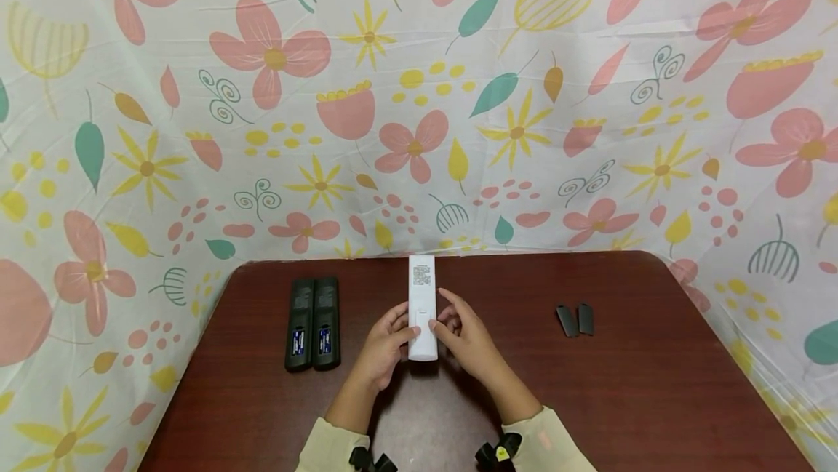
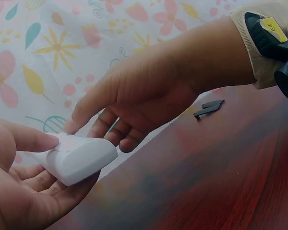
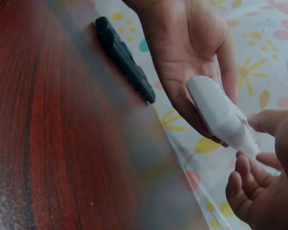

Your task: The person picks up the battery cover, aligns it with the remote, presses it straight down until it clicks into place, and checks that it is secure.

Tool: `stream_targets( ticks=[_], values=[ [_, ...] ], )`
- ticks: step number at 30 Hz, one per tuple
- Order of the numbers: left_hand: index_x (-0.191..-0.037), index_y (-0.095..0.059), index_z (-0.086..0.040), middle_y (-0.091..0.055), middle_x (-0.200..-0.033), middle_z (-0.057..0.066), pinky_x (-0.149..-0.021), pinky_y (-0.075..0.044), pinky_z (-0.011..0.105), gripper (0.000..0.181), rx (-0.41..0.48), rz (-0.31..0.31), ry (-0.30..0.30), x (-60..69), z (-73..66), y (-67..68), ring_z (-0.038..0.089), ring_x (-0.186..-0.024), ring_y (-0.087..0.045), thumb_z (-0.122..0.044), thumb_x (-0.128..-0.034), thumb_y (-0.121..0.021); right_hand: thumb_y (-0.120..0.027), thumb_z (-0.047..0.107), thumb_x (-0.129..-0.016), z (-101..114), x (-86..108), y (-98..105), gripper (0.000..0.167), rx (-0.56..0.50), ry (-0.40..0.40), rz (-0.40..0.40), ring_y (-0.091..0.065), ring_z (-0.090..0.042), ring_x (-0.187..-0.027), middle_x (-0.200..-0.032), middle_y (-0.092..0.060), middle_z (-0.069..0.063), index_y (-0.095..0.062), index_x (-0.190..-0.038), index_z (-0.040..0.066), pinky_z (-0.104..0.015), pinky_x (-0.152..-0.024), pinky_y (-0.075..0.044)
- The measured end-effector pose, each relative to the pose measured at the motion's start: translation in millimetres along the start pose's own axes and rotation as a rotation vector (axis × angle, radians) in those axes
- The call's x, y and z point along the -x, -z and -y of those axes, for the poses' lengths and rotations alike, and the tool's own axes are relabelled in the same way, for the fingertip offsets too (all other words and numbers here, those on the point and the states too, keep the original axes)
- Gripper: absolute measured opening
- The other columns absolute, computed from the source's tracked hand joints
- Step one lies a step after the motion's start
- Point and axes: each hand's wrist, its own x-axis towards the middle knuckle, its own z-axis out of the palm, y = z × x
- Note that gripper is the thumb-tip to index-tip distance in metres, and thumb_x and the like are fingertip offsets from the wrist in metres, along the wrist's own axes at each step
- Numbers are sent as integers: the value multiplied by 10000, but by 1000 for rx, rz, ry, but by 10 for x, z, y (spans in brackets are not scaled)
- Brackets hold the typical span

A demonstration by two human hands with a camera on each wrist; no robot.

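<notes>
A white remote control [image 1: 422, 297] is held above the table with its labelled back facing up. My left hand [image 1: 381, 352] grips its near left side, thumb on top and fingers beneath, as the left wrist view also shows. On the right, the thumb of my right hand [image 1: 474, 348] touches the remote's back near its right edge. The other fingers of that hand are loosely bent beside the remote, not wrapped round it. In the right wrist view the remote's rounded near end [image 3: 209, 98] points toward the camera.
Two dark remotes [image 1: 301, 345] [image 1: 326, 363] lie side by side on the left of the brown table [image 1: 655, 399], backs up, blue batteries [image 1: 297, 342] showing. Two small dark battery covers [image 1: 567, 321] [image 1: 585, 319] lie on the right. A flowered cloth [image 1: 419, 203] hangs behind the table.
</notes>
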Motion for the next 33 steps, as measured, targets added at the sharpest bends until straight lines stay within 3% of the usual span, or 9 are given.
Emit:
stream_targets(
  ticks=[5, 10, 20, 26, 33],
  values=[
    [-1535, -362, -32, -572, -1394, 177, -767, -557, 317, 610, 7, 10, -1, 14, 7, -2, 150, -974, -666, -73, -974, -597, -678, 184, -978, -8, 14, -24, 578, -23, -83, -6, -566, -156, -858, -1073, -660, -82, -459, -1512, 185, -214, -681, -468],
    [-1531, -371, -43, -561, -1402, 185, -779, -564, 329, 603, 11, 5, 11, 18, 8, -3, 157, -989, -666, -61, -970, -591, -662, 146, -983, -11, 14, -57, 551, -17, -110, -12, -571, -177, -883, -1079, -653, -105, -476, -1501, 173, -209, -680, -468],
    [-1527, -376, -54, -530, -1446, 210, -787, -567, 338, 578, -1, -2, 16, 8, 4, -15, 166, -1024, -656, -114, -994, -592, -639, 96, -987, 199, 47, -10, 544, -36, -120, 6, -585, -199, -863, -1051, -644, -152, -466, -1504, 107, -201, -691, -472],
    [-1525, -381, -63, -531, -1449, 206, -796, -570, 342, 574, 2, 3, 15, 9, 0, -19, 170, -1034, -657, -113, -995, -594, -670, 161, -980, 4, 15, -33, 546, -37, -98, -3, -594, -156, -845, -1046, -650, -105, -484, -1492, 200, -208, -694, -482],
    [-1531, -370, -60, -523, -1451, 207, -802, -571, 341, 579, 5, 1, 15, 6, -6, -27, 170, -1039, -654, -109, -998, -590, -689, 185, -969, -27, 5, -25, 560, -51, -78, 3, -601, -144, -837, -1025, -645, -94, -486, -1489, 217, -218, -701, -500]
  ],
)
